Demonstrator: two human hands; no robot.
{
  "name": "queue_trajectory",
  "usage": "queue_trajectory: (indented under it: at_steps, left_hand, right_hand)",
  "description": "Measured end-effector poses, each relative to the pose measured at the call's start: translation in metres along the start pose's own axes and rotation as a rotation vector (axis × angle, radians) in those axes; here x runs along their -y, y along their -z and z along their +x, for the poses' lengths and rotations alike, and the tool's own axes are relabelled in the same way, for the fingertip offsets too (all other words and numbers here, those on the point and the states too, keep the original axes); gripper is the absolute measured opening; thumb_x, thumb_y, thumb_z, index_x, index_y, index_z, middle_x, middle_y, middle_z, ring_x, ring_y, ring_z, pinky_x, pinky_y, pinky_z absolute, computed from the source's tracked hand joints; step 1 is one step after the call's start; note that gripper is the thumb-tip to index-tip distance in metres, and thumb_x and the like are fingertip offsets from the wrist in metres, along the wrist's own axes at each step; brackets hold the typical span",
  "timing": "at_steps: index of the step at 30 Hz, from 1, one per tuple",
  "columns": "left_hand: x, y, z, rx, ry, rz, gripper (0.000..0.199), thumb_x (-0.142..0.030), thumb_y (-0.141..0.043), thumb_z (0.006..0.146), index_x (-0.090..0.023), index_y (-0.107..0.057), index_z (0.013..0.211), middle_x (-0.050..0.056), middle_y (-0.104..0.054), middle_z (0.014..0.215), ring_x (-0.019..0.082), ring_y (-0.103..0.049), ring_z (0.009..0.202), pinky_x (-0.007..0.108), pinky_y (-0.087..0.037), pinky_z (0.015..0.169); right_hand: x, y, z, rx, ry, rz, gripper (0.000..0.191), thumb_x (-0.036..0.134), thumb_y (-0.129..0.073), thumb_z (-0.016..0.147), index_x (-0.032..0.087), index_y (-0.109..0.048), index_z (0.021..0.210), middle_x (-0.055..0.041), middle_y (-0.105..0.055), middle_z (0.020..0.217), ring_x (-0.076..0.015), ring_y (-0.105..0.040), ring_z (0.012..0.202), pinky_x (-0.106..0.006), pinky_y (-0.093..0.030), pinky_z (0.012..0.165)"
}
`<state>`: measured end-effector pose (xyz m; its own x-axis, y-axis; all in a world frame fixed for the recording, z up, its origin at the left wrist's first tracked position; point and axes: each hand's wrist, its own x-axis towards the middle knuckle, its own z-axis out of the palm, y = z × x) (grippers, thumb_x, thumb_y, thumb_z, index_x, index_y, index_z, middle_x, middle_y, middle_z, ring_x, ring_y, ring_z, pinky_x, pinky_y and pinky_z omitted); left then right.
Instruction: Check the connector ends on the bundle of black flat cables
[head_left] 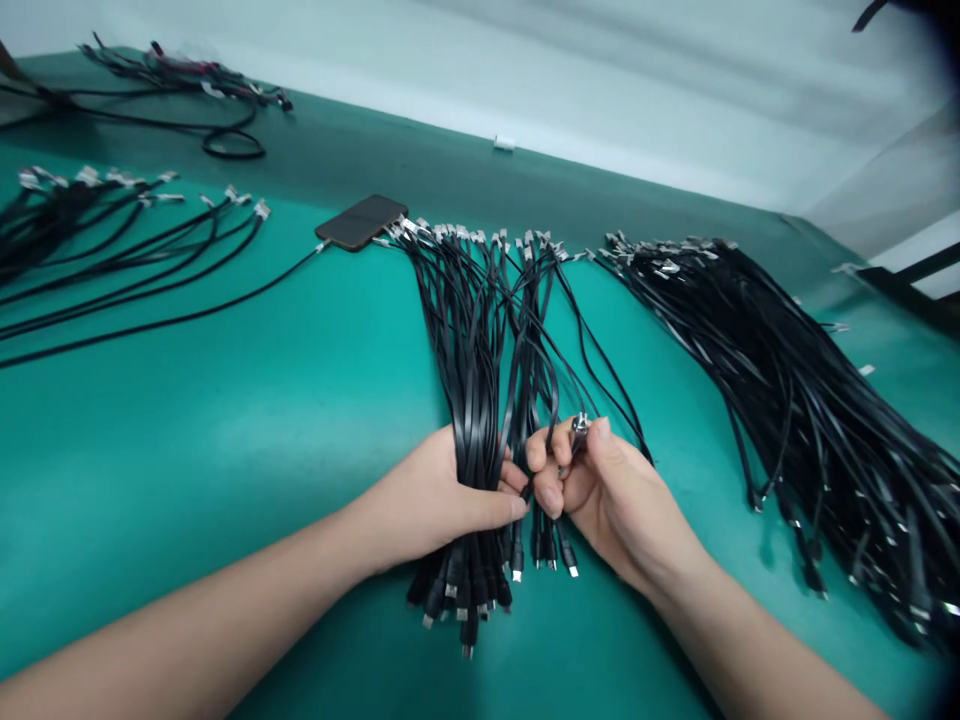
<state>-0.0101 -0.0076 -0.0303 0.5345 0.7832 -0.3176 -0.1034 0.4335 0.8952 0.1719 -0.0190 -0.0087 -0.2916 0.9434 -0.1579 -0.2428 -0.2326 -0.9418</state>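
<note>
A bundle of black cables [474,380] runs down the middle of the green table, its silvery plugs at the far end and dark connectors at the near end. My left hand [442,500] is wrapped round the bundle, thumb across its front. Just to the right, my right hand [607,490] is closed with curled fingers, holding a cable end with a shiny metal connector [580,424] between thumb and fingers. More loose cables [534,350] of the same kind pass beside and behind the right fingers, with their near connectors [553,552] hanging below.
A dark phone [364,220] lies beyond the bundle, a cable plugged into its left end. A large cable pile [810,380] spreads over the right of the green table [225,440]. More cables [67,230] lie left, with a tangle [187,75] at the back left.
</note>
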Motion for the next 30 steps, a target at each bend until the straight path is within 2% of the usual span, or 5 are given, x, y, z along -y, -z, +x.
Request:
queue_trajectory:
  at_steps: [5,8,16,19,30]
  left_hand:
    - [-0.004,0.002,-0.002,0.008,0.015,0.071,0.027,-0.024,-0.083,0.066,-0.018,-0.060,0.078,-0.003,-0.061,0.074,0.014,-0.057,0.070,0.030,-0.045,0.067]
    - [-0.005,0.001,-0.005,-0.085,0.060,0.086,0.031,-0.026,-0.084,0.065,-0.019,-0.057,0.078,-0.005,-0.057,0.072,0.013,-0.054,0.067,0.029,-0.043,0.064]
    - [-0.006,-0.004,-0.007,-0.201,0.153,0.096,0.032,-0.031,-0.083,0.065,-0.020,-0.055,0.077,-0.007,-0.055,0.067,0.012,-0.053,0.063,0.026,-0.042,0.059]
    - [-0.007,-0.004,-0.006,-0.196,0.137,0.137,0.031,-0.031,-0.082,0.066,-0.021,-0.054,0.074,-0.007,-0.054,0.065,0.012,-0.051,0.061,0.025,-0.039,0.056]
    - [-0.008,-0.005,-0.006,-0.226,0.163,0.146,0.029,-0.030,-0.082,0.064,-0.021,-0.055,0.072,-0.007,-0.053,0.060,0.012,-0.050,0.056,0.025,-0.036,0.052]
  right_hand:
    - [-0.001,0.003,0.001,-0.065,0.030,-0.094,0.047,0.064,-0.046,0.098,0.021,-0.051,0.079,-0.0037,-0.062,0.092,-0.0115,-0.052,0.057,-0.030,-0.050,0.059]
    - [0.002,0.011,-0.004,-0.084,-0.002,-0.174,0.044,0.059,-0.046,0.101,0.020,-0.056,0.084,0.0009,-0.059,0.072,-0.0092,-0.043,0.050,-0.023,-0.039,0.049]
    - [0.015,0.015,-0.019,-0.008,0.045,-0.859,0.029,0.041,-0.046,0.104,0.022,-0.058,0.085,0.0040,-0.050,0.065,-0.0109,-0.043,0.054,-0.023,-0.035,0.047]
    - [0.009,0.011,-0.019,-0.014,0.116,-0.908,0.015,0.032,-0.054,0.100,0.023,-0.058,0.089,0.0082,-0.043,0.056,-0.0091,-0.036,0.044,-0.023,-0.027,0.038]
    - [0.006,0.007,-0.020,-0.050,0.173,-0.944,0.016,0.031,-0.057,0.099,0.023,-0.060,0.085,0.0083,-0.044,0.050,-0.0090,-0.038,0.038,-0.022,-0.028,0.035]
